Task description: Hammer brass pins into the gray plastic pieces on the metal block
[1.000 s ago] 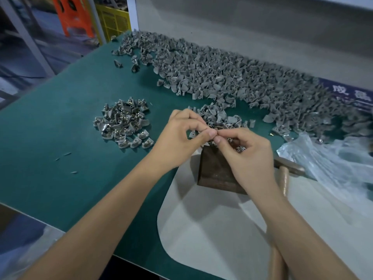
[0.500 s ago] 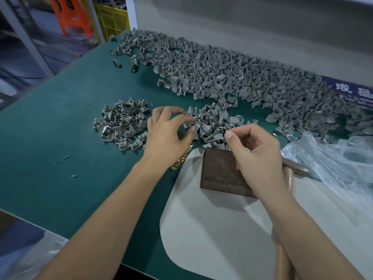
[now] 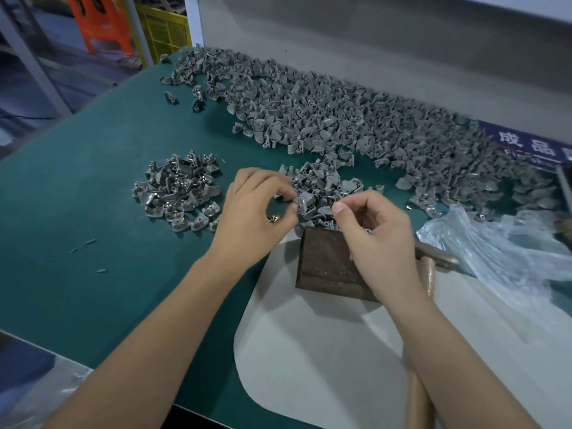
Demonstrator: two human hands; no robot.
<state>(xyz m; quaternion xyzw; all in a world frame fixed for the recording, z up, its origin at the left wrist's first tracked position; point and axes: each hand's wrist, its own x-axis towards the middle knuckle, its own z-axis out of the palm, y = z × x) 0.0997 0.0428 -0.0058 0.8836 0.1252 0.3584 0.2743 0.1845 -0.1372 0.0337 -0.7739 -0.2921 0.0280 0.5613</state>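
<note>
So the left hand [image 3: 257, 212] is pinching one gray plastic piece [image 3: 305, 201] by its near end, holding it up just past the far edge of the metal block [image 3: 328, 261]. The right hand [image 3: 376, 239] hovers over the block, thumb and finger pressed together, probably on a brass pin, too tiny to tell. The piece sits just left of those fingertips. The hammer [image 3: 428, 274] lies idle under the right wrist.
</note>
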